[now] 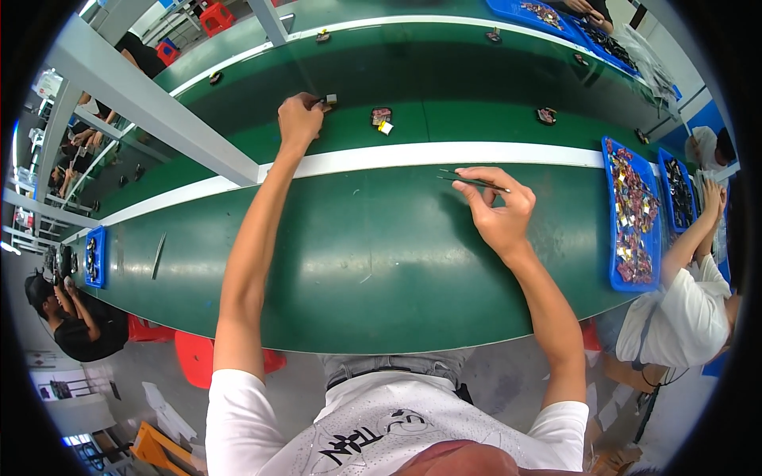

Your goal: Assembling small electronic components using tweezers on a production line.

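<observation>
My left hand (301, 124) reaches far over the white rail, its fingers closed on a small dark part with a pale tab (330, 100). Just right of it, on the dark green strip, lies a similar small black-rimmed part (382, 117) with a white and yellow tab. My right hand (505, 208) hovers above the green tabletop near the rail. Between its thumb and fingers is a pair of thin dark tweezers (456, 178), tips pointing left. The underside of the left grip is hidden.
The white rail (444, 152) crosses beyond the green table (381, 270); a grey post (159, 103) slants at left. A blue tray (609, 246) of small parts stands right, a smaller blue tray (96, 278) left. Loose tweezers (159, 255) lie left. Co-workers sit at both sides.
</observation>
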`<action>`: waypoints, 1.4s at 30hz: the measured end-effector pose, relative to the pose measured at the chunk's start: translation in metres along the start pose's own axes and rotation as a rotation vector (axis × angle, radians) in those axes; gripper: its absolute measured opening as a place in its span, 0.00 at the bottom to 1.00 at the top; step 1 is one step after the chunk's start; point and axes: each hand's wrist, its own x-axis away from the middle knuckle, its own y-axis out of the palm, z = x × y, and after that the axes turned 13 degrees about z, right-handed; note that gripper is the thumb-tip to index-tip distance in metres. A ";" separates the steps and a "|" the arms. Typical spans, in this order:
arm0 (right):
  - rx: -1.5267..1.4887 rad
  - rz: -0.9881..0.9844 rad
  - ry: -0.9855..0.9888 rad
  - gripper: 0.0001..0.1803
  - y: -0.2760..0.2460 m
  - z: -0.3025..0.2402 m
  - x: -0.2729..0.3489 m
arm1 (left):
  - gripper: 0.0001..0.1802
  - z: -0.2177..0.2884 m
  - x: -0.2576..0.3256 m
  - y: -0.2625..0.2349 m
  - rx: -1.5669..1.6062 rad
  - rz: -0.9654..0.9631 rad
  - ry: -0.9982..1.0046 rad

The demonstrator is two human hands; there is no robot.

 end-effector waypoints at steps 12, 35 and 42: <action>0.057 -0.036 -0.067 0.11 0.017 -0.016 0.006 | 0.14 0.035 -0.028 0.034 -0.095 -0.541 0.509; -0.305 -0.005 0.640 0.10 0.013 -0.025 0.001 | 0.09 0.068 0.139 -0.014 0.730 -0.444 -0.302; -0.221 -0.064 0.568 0.07 0.014 -0.023 0.008 | 0.10 0.078 0.153 -0.018 0.756 -0.441 -0.271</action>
